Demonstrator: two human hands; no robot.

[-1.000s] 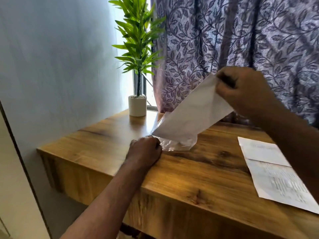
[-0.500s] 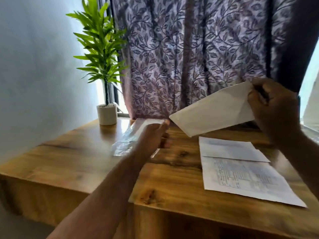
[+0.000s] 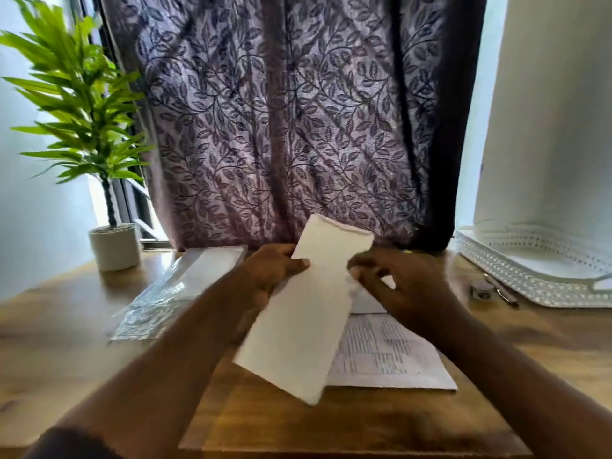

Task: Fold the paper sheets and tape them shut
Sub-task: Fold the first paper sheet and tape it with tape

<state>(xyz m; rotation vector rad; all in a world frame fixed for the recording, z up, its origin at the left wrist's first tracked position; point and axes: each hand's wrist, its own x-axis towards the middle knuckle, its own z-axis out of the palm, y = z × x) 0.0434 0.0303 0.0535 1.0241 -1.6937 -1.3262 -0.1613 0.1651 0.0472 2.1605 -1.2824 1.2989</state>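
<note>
A long white envelope-like folded paper (image 3: 304,313) stands tilted above the wooden table (image 3: 66,352), its torn upper edge pointing to the curtain. My left hand (image 3: 271,276) grips its left edge with thumb on the front. My right hand (image 3: 400,279) is at its right edge, fingers spread and blurred; I cannot tell whether it grips the paper. Under it, printed paper sheets (image 3: 390,356) lie flat on the table, one partly folded.
A clear plastic sleeve (image 3: 172,293) lies left of my hands. A potted green plant (image 3: 112,246) stands at the back left. A white woven tray (image 3: 536,279) sits at the right, with a pen-like tool (image 3: 496,289) beside it. A patterned curtain (image 3: 281,127) hangs behind.
My left hand left the plastic sleeve and took the white paper's left edge. My right hand brought the paper down to the middle, over the printed sheets. The view swung right.
</note>
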